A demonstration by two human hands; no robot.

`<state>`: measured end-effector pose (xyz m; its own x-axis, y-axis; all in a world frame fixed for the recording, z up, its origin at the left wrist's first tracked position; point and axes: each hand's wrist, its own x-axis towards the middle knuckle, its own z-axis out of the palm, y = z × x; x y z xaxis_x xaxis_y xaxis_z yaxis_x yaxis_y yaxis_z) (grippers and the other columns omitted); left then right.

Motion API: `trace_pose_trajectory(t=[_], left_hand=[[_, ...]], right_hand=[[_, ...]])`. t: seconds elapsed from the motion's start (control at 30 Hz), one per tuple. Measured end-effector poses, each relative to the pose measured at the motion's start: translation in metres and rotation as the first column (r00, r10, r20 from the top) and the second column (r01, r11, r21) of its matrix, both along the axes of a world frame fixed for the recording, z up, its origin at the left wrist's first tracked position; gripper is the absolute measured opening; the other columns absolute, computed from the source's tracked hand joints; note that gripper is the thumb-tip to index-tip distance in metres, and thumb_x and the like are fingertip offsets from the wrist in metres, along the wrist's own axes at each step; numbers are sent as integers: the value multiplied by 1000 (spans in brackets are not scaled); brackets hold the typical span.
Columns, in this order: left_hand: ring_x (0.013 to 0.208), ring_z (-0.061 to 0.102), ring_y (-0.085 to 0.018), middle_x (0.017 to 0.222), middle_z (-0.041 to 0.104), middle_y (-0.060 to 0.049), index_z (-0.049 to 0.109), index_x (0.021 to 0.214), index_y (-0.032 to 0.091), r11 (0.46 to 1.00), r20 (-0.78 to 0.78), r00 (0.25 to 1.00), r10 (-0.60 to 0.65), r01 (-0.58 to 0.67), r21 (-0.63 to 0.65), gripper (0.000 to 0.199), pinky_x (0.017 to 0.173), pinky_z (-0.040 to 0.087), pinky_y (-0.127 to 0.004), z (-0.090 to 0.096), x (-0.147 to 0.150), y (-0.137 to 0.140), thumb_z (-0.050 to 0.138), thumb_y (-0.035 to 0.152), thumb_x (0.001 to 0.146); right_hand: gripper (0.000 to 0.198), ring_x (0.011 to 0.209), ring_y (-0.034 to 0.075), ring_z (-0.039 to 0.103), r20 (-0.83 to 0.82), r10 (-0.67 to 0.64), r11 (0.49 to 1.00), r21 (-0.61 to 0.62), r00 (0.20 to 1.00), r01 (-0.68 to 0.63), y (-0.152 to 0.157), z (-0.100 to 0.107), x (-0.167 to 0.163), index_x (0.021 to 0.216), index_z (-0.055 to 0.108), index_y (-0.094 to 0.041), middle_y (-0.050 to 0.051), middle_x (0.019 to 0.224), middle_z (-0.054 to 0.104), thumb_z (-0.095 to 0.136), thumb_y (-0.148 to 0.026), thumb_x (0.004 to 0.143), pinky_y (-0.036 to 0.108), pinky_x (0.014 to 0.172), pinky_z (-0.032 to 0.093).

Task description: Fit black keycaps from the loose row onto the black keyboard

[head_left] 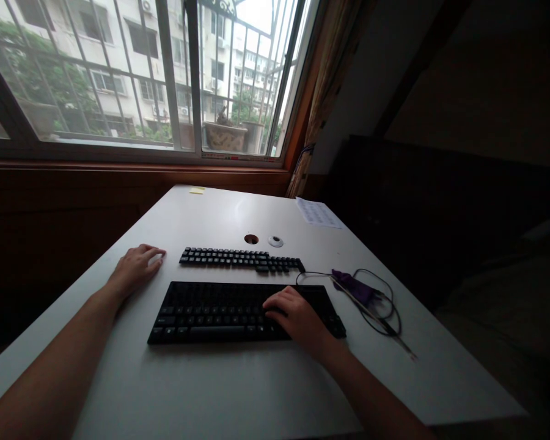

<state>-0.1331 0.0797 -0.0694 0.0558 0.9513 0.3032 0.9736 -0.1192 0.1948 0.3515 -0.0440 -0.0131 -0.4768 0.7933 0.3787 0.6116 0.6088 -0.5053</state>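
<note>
A black keyboard point(217, 330) lies across the white table in front of me. Light lettering shows on keycaps in its lower rows, while the upper part looks dark and its detail is hard to make out. My right hand point(296, 315) is over the keyboard's right-middle part, with thumb and fingers closed down at the keys. Whatever sits between those fingertips is too small to make out. To the left, my left hand point(137, 267) rests on the tabletop with its fingers stretched out, holding nothing. Behind the keyboard, loose black keycaps point(224, 257) stand in tight rows.
On the right lie a purple pouch point(355, 286), a thin stick-like tool point(385, 327) and a looped black cable point(396, 305). Further back are a table hole point(251, 239), a round cover point(275, 241), printed paper point(318, 212) and a yellow note point(197, 190).
</note>
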Motion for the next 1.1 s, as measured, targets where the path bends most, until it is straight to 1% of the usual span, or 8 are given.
trace_pose_trajectory(t=[0.13,0.3,0.43,0.57,0.73,0.87,0.97,1.1], left_hand=[[117,64,-31,131,70,-8,77,121,29,998,47,998,-53,52,21,47,104,52,-47,2,2,-3,44,50,95],[117,65,-30,129,71,-8,78,120,28,997,58,995,-75,73,40,47,103,52,-45,4,3,-4,46,51,95],[116,66,-30,129,71,-7,78,119,30,998,53,997,-57,56,27,45,102,53,-45,4,3,-4,47,50,93],[115,66,-30,130,71,-8,78,121,29,997,42,997,-63,61,38,46,102,53,-45,2,2,-3,46,50,94],[117,65,-31,130,70,-9,78,122,27,997,46,996,-76,74,30,48,104,52,-47,2,1,-3,46,50,94],[118,64,-31,131,69,-8,77,123,29,997,53,996,-74,73,27,48,103,52,-46,2,1,-4,46,51,94],[117,64,-31,131,69,-8,77,123,30,998,46,997,-62,62,17,48,102,52,-46,3,1,-5,46,52,94],[117,64,-32,132,69,-9,77,125,28,998,32,998,-58,58,8,50,100,52,-47,3,2,-5,45,52,95]], right_hand=[[20,97,22,69,-38,5,998,70,999,-2,-1,-8,-2,99,77,-25,2,98,81,79,-7,89,37,91,59],[20,93,22,70,-77,30,988,150,997,-18,1,-13,-4,100,78,-26,2,100,82,79,-9,90,38,86,62],[15,92,21,70,-67,41,986,162,997,-30,1,-14,-5,97,79,-26,3,101,82,77,-12,92,37,84,62],[10,87,20,68,-81,61,983,175,995,-46,1,-16,-4,93,78,-25,3,101,82,74,-15,96,36,80,60],[10,88,20,67,-80,69,985,164,994,-55,0,-17,-3,95,78,-24,3,104,82,71,-18,100,38,84,58],[11,89,21,67,-69,64,986,158,996,-53,-2,-16,-1,96,79,-24,4,104,81,69,-19,100,40,85,59],[13,94,23,67,-58,71,984,169,996,-60,-7,-15,0,102,79,-26,5,108,81,68,-19,99,44,88,60],[22,102,26,67,-1,37,974,225,999,-36,-16,-14,-1,118,77,-26,8,116,78,68,-20,98,47,92,60]])
